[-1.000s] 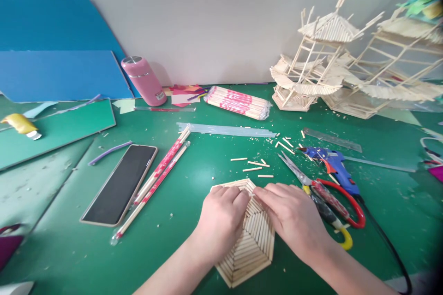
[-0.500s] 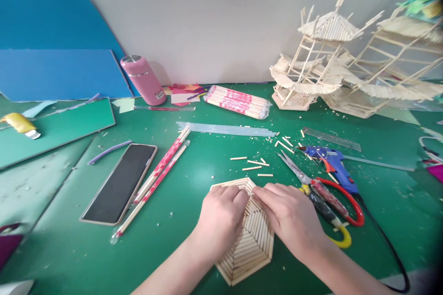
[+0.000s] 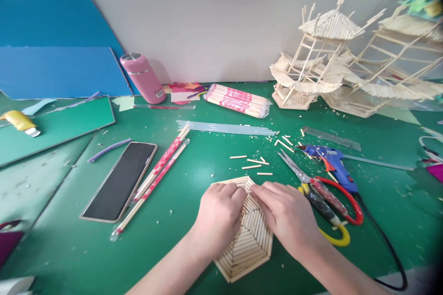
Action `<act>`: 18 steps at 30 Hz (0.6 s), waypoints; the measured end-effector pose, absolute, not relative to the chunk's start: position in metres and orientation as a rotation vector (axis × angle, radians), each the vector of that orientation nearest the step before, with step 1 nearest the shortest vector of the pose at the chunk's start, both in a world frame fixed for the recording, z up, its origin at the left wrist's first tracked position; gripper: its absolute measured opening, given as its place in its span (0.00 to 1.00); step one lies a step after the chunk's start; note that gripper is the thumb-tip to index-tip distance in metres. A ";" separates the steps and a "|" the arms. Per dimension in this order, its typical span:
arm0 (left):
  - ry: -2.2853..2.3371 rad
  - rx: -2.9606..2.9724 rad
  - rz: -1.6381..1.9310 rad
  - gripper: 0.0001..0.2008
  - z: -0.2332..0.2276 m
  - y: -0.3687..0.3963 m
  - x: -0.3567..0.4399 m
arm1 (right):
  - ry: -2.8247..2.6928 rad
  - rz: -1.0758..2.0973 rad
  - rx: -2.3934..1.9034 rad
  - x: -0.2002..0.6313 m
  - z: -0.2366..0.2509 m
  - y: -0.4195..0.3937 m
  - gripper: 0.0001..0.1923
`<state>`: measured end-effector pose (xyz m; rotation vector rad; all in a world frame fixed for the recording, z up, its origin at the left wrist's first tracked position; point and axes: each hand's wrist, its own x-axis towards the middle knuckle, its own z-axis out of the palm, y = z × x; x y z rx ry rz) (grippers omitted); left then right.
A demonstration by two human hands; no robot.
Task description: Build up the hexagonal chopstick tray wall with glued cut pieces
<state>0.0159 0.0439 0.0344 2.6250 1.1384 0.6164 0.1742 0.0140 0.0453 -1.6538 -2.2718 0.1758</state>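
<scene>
A flat hexagonal panel of wooden sticks (image 3: 247, 244), laid in concentric rings, rests on the green table in front of me. My left hand (image 3: 221, 214) is closed over its upper left part, knuckles up. Opposite it, my right hand (image 3: 285, 212) lies over the upper right part with its fingers bent and together. Thumbs and fingertips of both hands meet near the panel's top edge. Whatever they pinch there is small and mostly hidden. Just beyond the panel lie several short cut sticks (image 3: 251, 167). Scissors (image 3: 325, 198) with red and yellow handles are right of my right hand.
A blue glue gun (image 3: 332, 161) with a black cord lies at right. Stick-built towers (image 3: 311, 69) stand behind it. Left are a phone (image 3: 119, 182) and wrapped sticks (image 3: 155, 179). Glue sticks (image 3: 224, 127), a stick bundle (image 3: 238, 100) and a pink bottle (image 3: 143, 78) are farther back.
The whole view has shifted very slightly upward. Both hands keep the same closed pose at the top of the panel, and the things around them stay in place.
</scene>
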 end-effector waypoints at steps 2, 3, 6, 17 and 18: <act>1.158 2.624 0.616 0.13 0.034 0.043 0.015 | -2.265 0.177 -1.666 0.172 0.045 0.014 0.14; 1.169 2.622 0.617 0.13 0.034 0.043 0.015 | -2.259 0.176 -1.671 0.172 0.045 0.014 0.13; 1.177 2.623 0.615 0.13 0.034 0.044 0.014 | -2.246 0.171 -1.677 0.170 0.044 0.015 0.14; 0.863 2.661 0.548 0.13 0.040 0.053 0.009 | -2.510 0.355 -1.527 0.190 0.065 0.024 0.13; 0.815 2.644 0.534 0.12 0.042 0.053 0.009 | -2.544 0.384 -1.495 0.193 0.068 0.025 0.14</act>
